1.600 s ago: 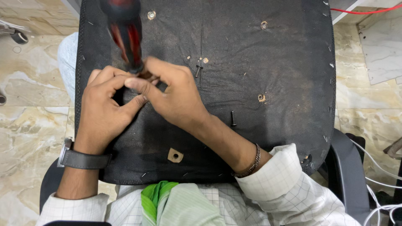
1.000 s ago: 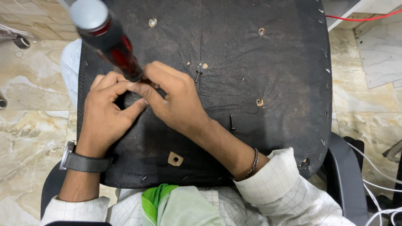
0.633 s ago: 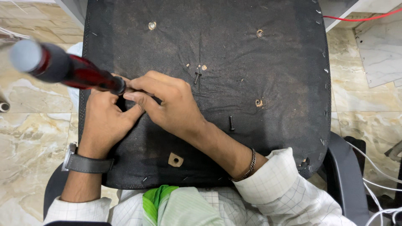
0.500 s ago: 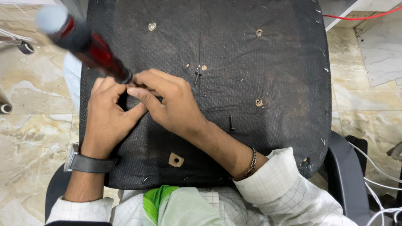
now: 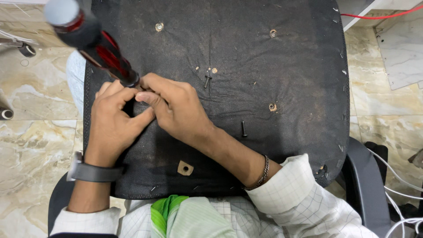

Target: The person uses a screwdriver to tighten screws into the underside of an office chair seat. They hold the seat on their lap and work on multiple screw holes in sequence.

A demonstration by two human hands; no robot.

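Observation:
A black fabric-covered chair seat underside [image 5: 282, 75] lies across my lap. My left hand [image 5: 112, 125] and my right hand [image 5: 176, 110] meet near its left edge, fingers pinched around the shaft of a screwdriver with a red and black handle [image 5: 94, 42]. The handle leans up and to the left, toward the camera. The tip is hidden under my fingers. Two loose black screws lie on the fabric, one [image 5: 206, 80] just right of my right hand, another [image 5: 243, 128] lower down.
Several bolt holes dot the fabric [image 5: 273, 33], and a tan patch with a hole [image 5: 185, 168] sits near the front edge. A black armrest [image 5: 365, 185] is at right, with white cables [image 5: 396, 176] and a red wire [image 5: 379, 16] on the marble floor.
The screwdriver handle has swung about: upright, then tipped far left, now leaning up-left again. Both hands have stayed on the same spot of the fabric.

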